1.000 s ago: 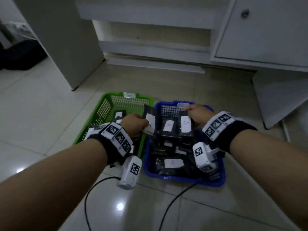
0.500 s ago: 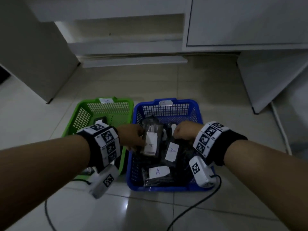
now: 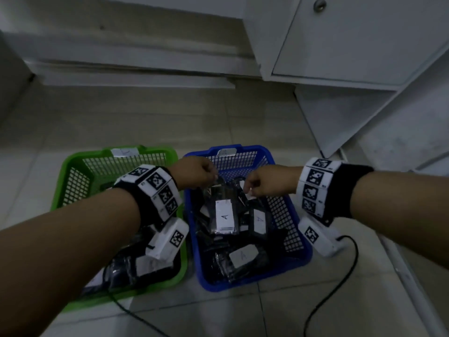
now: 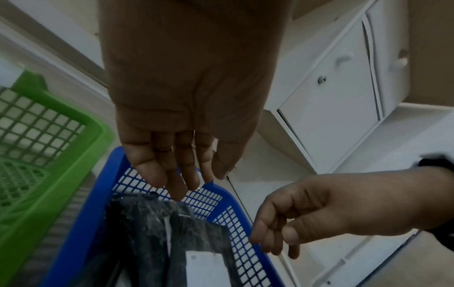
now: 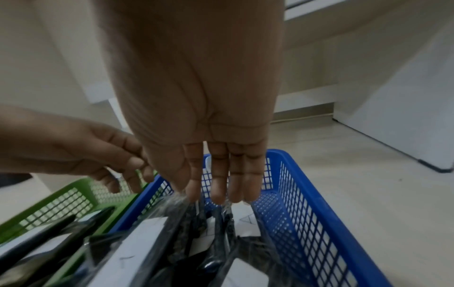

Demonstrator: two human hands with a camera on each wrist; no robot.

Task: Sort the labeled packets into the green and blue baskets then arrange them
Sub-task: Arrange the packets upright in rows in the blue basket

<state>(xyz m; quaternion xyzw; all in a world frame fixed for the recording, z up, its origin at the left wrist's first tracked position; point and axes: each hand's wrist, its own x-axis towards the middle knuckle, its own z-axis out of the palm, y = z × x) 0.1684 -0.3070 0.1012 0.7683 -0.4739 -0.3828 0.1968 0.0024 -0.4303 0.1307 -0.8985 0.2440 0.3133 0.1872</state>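
Observation:
A green basket (image 3: 73, 164) and a blue basket (image 3: 243, 284) sit side by side on the tiled floor. Both hold dark plastic packets with white labels. In the blue basket a packet marked A (image 3: 224, 216) leans upright, a second (image 3: 260, 221) stands to its right, and a third (image 3: 243, 255) lies flat nearer me. My left hand (image 3: 211, 181) hangs over the blue basket's far end, its nearly straight fingers (image 4: 176, 194) touching that packet's top edge. Beside it, my right hand (image 3: 250, 188) points down, its fingertips (image 5: 218, 198) on the packet tops. Neither hand visibly grips anything.
White cabinets with a round knob (image 3: 319, 3) stand behind the baskets, and a white panel (image 3: 364, 113) leans at the right. Black cables (image 3: 340, 276) trail over the floor from both wrists. More packets (image 3: 136, 266) fill the green basket's near end.
Half a second ago my left hand gripped the A packet by its side; now only its fingertips touch the top. Both hands have shifted toward the basket's far end.

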